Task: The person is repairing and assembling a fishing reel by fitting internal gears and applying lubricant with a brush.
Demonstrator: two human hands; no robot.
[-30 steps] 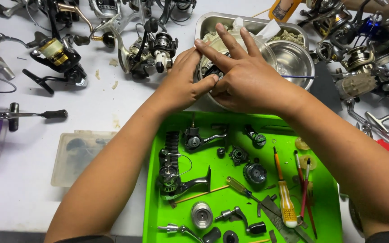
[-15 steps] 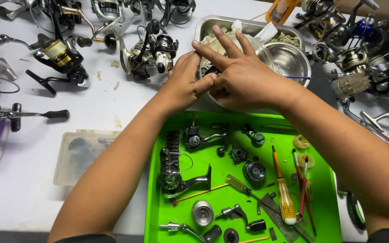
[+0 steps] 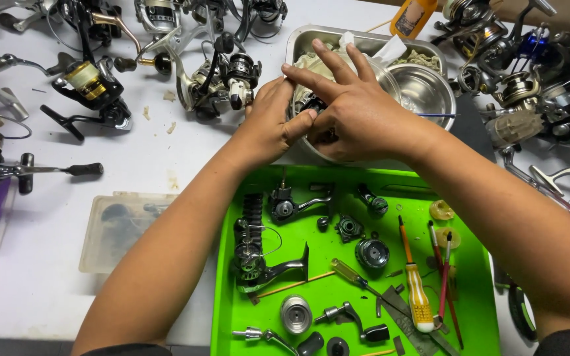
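Hands unchanged since earlier frames; both stay over metal tray [image 3: 296,47]. Left hand [image 3: 268,122]: fingers curled, pinching small dark part [image 3: 311,104], steadying it. Right hand [image 3: 351,109]: fingers spread flat above part, thumb beneath, bracing. Green tray [image 3: 470,264] below wrists keeps loose reel parts within reach.

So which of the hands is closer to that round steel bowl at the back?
The right hand. It lies over the metal tray just beside the round steel bowl, nearly touching its rim. The left hand sits farther off, on the far side of the right one.
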